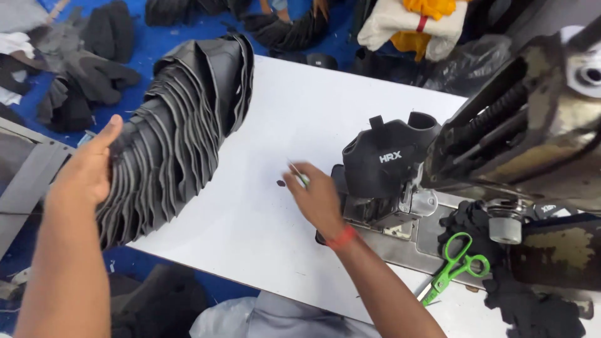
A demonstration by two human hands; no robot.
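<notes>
My left hand (pixel 87 169) presses flat against the near end of a long stack of black cut fabric pieces (pixel 181 125), which lies along the left side of the white table (pixel 269 238). My right hand (pixel 316 200) pinches a small thin metal tool (pixel 299 174) over the table, just left of the sewing machine's post bed (pixel 382 209). A black shoe upper (pixel 388 159) sits on that post.
The worn sewing machine head (pixel 532 125) fills the right side. Green-handled scissors (pixel 454 266) lie on the machine base beside black fabric scraps (pixel 526 307). Dark fabric piles (pixel 94 69) cover the blue floor beyond the table, along with a cream and yellow bundle (pixel 416 25).
</notes>
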